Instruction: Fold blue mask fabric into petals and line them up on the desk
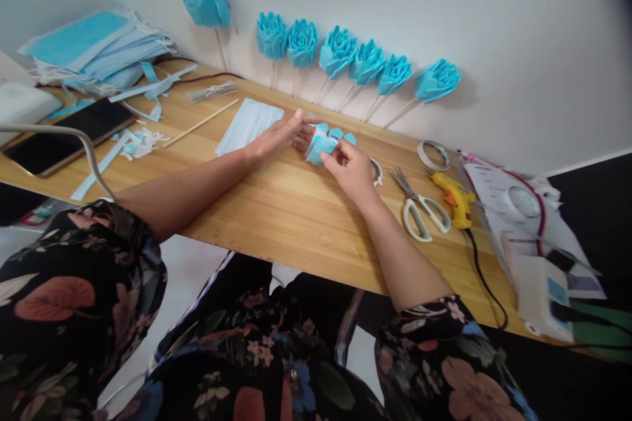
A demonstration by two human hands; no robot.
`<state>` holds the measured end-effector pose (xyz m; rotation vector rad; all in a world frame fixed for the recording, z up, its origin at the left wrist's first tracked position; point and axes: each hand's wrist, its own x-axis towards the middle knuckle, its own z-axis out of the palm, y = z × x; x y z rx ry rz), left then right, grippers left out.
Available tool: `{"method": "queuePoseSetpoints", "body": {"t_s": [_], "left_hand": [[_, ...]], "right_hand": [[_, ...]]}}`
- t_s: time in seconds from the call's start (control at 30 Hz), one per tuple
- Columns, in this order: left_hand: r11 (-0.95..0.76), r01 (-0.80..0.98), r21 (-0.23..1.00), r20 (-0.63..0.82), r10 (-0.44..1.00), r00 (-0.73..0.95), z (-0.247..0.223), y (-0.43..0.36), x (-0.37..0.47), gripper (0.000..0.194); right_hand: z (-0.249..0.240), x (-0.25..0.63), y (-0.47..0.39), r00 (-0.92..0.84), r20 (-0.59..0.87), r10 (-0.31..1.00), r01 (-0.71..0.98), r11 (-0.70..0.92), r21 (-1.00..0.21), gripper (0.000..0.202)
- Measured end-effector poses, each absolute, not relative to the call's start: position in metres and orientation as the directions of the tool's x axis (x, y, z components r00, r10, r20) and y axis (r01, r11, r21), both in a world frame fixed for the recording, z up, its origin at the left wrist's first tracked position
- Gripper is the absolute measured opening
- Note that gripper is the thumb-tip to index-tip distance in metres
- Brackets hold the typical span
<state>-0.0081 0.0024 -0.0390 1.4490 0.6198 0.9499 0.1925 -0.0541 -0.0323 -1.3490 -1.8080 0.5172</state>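
My right hand pinches a light blue piece of mask fabric between thumb and fingers, above the middle of the wooden table. Petal-shaped blue tips show along the fabric's far side. At its left edge is my left hand, thumb raised and fingers apart; some fingertips are partly hidden by the fabric. A flat, pale blue face mask lies beside my left wrist. Partly behind my right hand is a white ring-shaped roll, perhaps tape.
Blue fabric flowers on sticks lean against the wall. Scissors, a yellow glue gun and a tape roll lie right. A mask stack, phone, scraps and a thin stick lie left.
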Motion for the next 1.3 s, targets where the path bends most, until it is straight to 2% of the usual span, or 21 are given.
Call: {"method": "queuePoseSetpoints", "body": {"t_s": [0.1,0.33,0.47,0.57,0.67,0.83,1.0,1.2,1.3], "left_hand": [[-0.14,-0.169,0.975,0.21,0.826,0.524,-0.038,0.001,-0.009,0.072],[-0.097,-0.166,0.981,0.171,0.834,0.525,-0.039,0.004,-0.009,0.065],[-0.091,-0.187,0.978,0.178,0.831,0.527,-0.041,0.008,-0.013,0.05],[-0.141,-0.191,0.971,0.224,0.808,0.545,-0.044,0.012,-0.016,0.049],[-0.188,-0.148,0.971,0.239,0.784,0.573,-0.047,0.015,-0.015,0.053],[-0.32,0.02,0.947,0.252,0.781,0.571,-0.05,0.016,-0.009,0.058],[-0.444,0.155,0.883,0.291,0.775,0.561,-0.046,0.008,-0.006,0.054],[-0.429,0.159,0.889,0.276,0.781,0.56,-0.043,0.0,-0.006,0.042],[-0.404,0.13,0.905,0.282,0.801,0.529,-0.044,-0.001,-0.004,0.04]], "right_hand": [[-0.038,0.192,-0.053,-0.146,0.297,0.944,0.604,0.323,-0.728,0.016],[-0.04,0.193,-0.052,-0.136,0.32,0.938,0.589,0.336,-0.735,0.017],[-0.042,0.194,-0.051,-0.14,0.319,0.937,0.587,0.338,-0.736,0.022],[-0.043,0.194,-0.05,-0.143,0.32,0.937,0.572,0.342,-0.746,0.029],[-0.043,0.194,-0.05,-0.151,0.315,0.937,0.567,0.343,-0.748,0.032],[-0.041,0.193,-0.051,-0.18,0.334,0.925,0.603,0.372,-0.706,0.025],[-0.043,0.193,-0.051,-0.217,0.368,0.904,0.587,0.422,-0.691,0.034],[-0.039,0.192,-0.055,-0.264,0.385,0.884,0.565,0.466,-0.682,0.042],[-0.039,0.191,-0.055,-0.258,0.379,0.889,0.58,0.456,-0.675,0.039]]}}
